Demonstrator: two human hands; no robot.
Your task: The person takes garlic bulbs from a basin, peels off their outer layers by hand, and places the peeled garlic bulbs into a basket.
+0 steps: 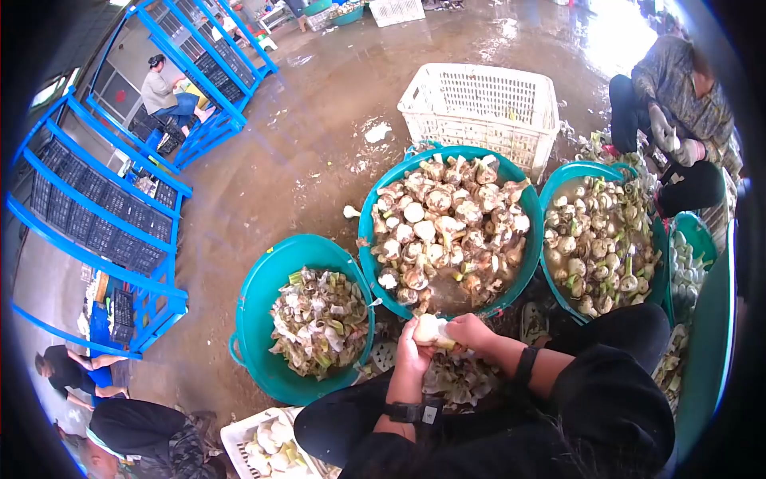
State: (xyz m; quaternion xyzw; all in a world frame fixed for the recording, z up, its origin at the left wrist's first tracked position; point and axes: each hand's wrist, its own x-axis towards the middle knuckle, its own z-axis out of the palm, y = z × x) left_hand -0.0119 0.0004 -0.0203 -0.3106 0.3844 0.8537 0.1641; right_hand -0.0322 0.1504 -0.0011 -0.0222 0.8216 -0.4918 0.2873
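Between my two hands, above my lap, is a pale, peeled garlic bulb (432, 329). My left hand (410, 350) is wrapped around its left side. My right hand (469, 332) grips its other side with fingers closed; the fingertips are partly hidden. Just beyond them stands a green tub (369, 263) heaped with brown, unpeeled garlic bulbs (447, 227), with some murky water at its near side. To the left, another green tub (254, 307) holds a pile of stripped garlic skins (319, 319). Loose skins (461, 379) also lie below my hands.
A white plastic crate (479, 100) stands behind the middle tub. On the right, a third green tub (550, 263) holds bulbs in water, near a gloved co-worker (678, 104). White bulbs fill a crate (239, 435) by my left leg. Blue metal racks (104, 255) stand left on wet floor.
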